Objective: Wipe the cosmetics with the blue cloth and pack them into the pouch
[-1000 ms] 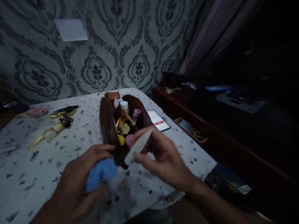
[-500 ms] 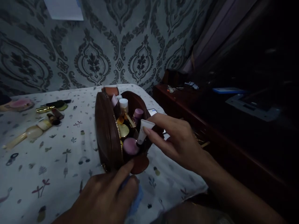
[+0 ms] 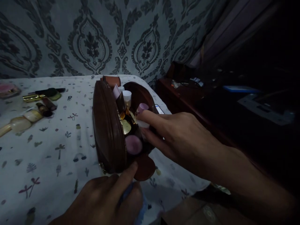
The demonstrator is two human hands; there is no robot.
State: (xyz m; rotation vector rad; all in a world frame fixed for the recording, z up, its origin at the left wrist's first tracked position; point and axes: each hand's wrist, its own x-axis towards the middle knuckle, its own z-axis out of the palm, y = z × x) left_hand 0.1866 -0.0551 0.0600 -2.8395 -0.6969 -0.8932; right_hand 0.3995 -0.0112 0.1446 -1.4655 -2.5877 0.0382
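Observation:
A brown zip makeup bag [image 3: 106,125] stands unzipped on the patterned sheet, with a round brown end flap [image 3: 145,168] facing me. My right hand [image 3: 178,134] reaches into the bag's right side, thumb and fingers closed on a small white squeeze tube [image 3: 143,124], mostly hidden by the fingers. Around it in the bag are a pink round item [image 3: 133,144], a gold round item [image 3: 126,127], a white-capped bottle [image 3: 127,97] and a purple cap [image 3: 143,107]. My left hand [image 3: 105,197] lies in front, index finger stretched out to the flap; a blue item shows beneath it.
Makeup brushes [image 3: 21,124], a gold tube [image 3: 34,98] and a pink compact [image 3: 9,90] lie to the left. Behind the bag is an orange-brown box [image 3: 112,81]. A phone [image 3: 159,109] lies right of it, beside dark red furniture [image 3: 173,93].
My right hand has lowered the white tube deeper into the bag's right side. My left hand stays by the flap. The camera view has shifted slightly.

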